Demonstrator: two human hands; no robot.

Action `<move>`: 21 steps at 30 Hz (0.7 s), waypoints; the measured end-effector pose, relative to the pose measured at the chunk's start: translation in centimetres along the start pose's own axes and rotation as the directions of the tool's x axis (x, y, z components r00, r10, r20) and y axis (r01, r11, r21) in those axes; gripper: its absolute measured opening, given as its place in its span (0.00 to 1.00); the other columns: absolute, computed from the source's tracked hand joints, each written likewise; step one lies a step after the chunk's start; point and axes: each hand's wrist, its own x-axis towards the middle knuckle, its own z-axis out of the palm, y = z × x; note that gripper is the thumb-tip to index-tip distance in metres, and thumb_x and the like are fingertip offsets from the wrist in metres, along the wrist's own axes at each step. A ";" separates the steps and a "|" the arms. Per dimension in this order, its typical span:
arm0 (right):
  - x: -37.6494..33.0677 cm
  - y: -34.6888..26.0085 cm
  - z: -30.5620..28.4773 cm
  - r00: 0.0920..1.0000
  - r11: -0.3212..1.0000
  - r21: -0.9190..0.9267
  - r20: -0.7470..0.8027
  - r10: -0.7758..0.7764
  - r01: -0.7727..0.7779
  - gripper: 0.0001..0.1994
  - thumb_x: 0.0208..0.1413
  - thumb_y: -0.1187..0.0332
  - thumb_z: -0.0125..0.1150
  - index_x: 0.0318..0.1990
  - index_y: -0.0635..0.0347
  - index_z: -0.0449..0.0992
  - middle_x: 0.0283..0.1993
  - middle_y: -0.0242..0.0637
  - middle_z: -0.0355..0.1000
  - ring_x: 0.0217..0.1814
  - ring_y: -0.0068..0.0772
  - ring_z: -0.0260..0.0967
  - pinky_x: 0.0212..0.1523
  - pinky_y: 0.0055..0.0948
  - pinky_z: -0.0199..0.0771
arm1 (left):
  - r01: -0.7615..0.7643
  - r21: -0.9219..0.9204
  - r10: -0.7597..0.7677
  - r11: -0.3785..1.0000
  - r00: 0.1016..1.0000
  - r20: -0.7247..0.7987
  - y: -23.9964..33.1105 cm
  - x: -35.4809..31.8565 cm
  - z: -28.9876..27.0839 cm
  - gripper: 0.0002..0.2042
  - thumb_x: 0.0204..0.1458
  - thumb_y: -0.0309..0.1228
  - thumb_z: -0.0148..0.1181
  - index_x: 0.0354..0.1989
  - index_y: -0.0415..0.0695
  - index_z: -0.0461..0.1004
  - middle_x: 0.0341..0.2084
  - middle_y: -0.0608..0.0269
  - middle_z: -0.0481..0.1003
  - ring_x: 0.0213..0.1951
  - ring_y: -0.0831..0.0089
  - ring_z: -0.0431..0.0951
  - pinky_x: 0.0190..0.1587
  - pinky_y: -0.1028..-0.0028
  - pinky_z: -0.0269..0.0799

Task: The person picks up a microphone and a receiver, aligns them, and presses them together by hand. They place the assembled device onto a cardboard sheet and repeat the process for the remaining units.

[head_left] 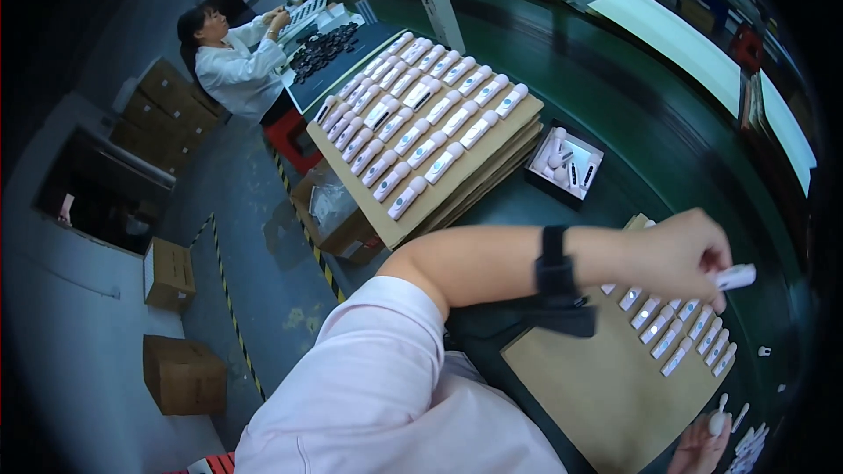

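Observation:
My left hand [680, 254], a dark band on its wrist, reaches across a cardboard sheet [588, 377]. Its fingers are closed around a pale pink handheld device [736, 277], whose far end sticks out to the right. Below that hand, similar round-headed pale pink devices [676, 356] lie in slanted rows on the sheet; my forearm and hand cover part of them. At the lower right edge my right hand [701, 448] holds a small white round-ended piece [718, 421] at its fingertips. Beside it lie several loose slim white pieces [748, 449].
A stack of cardboard sheets [474, 189] bears many more devices in rows. A small box [580, 196] of pink and black parts stands right of it. Further left a person [233, 57] works at a table with black parts [320, 51]. Cartons [184, 375] stand on the floor.

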 end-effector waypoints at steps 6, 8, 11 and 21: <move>-4.9 7.1 -1.2 0.979 0.876 -0.475 -0.118 -0.164 0.089 0.12 0.58 0.70 0.57 0.47 0.68 0.72 0.42 0.39 0.70 0.39 0.29 0.67 0.38 0.25 0.69 | 0.134 -0.005 -0.134 0.991 0.988 -0.082 -0.2 -9.9 -0.3 0.12 0.45 0.30 0.69 0.31 0.38 0.73 0.28 0.59 0.75 0.31 0.76 0.75 0.33 0.76 0.71; -5.4 7.5 1.2 0.956 0.838 -0.544 -0.226 -0.185 0.034 0.12 0.55 0.73 0.57 0.46 0.67 0.71 0.40 0.36 0.69 0.33 0.19 0.64 0.34 0.16 0.64 | 0.381 -0.045 -0.384 0.923 0.920 -0.078 0.7 -12.1 -0.9 0.12 0.48 0.26 0.68 0.40 0.39 0.74 0.34 0.64 0.76 0.36 0.80 0.74 0.39 0.79 0.70; -3.4 6.9 5.8 0.982 0.903 -0.428 -0.180 -0.056 -0.027 0.09 0.50 0.80 0.60 0.40 0.67 0.74 0.39 0.35 0.69 0.38 0.22 0.66 0.39 0.20 0.66 | 0.402 -0.068 -0.408 0.913 0.896 -0.178 -0.1 -15.3 -0.7 0.12 0.47 0.20 0.66 0.41 0.38 0.75 0.33 0.64 0.75 0.37 0.80 0.75 0.39 0.80 0.70; -1.2 9.0 8.7 0.998 0.932 -0.361 -0.033 -0.044 0.029 0.10 0.52 0.81 0.61 0.43 0.66 0.74 0.36 0.34 0.70 0.37 0.21 0.66 0.38 0.19 0.65 | 0.272 0.022 -0.271 0.962 0.961 -0.046 0.0 -15.0 1.0 0.14 0.48 0.17 0.63 0.45 0.35 0.75 0.38 0.59 0.73 0.39 0.74 0.74 0.41 0.79 0.70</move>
